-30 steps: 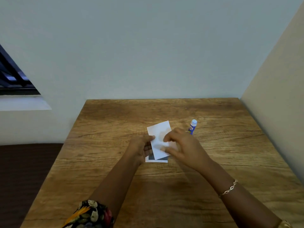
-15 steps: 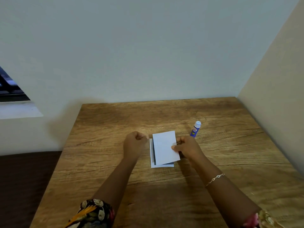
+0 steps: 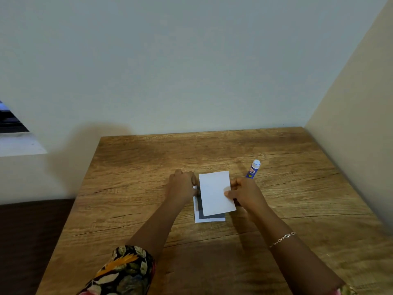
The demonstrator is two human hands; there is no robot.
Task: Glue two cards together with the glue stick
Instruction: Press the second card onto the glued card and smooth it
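On the wooden table [image 3: 131,201] set into a corner of pale walls, we see two forearms reaching in, the left in a floral sleeve [image 3: 125,273], the right wearing a bracelet [image 3: 282,239]. Past them, the lower card [image 3: 209,219] lies flat. The right hand [image 3: 247,193] pinches the upper card [image 3: 214,193] above it; the left hand [image 3: 182,184], curled, touches its left edge. Beyond the right hand lies the glue stick [image 3: 253,169].

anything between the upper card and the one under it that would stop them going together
Nothing visible does. The upper card hangs tilted over the lower card, held by the right hand. The glue stick lies off to the right.
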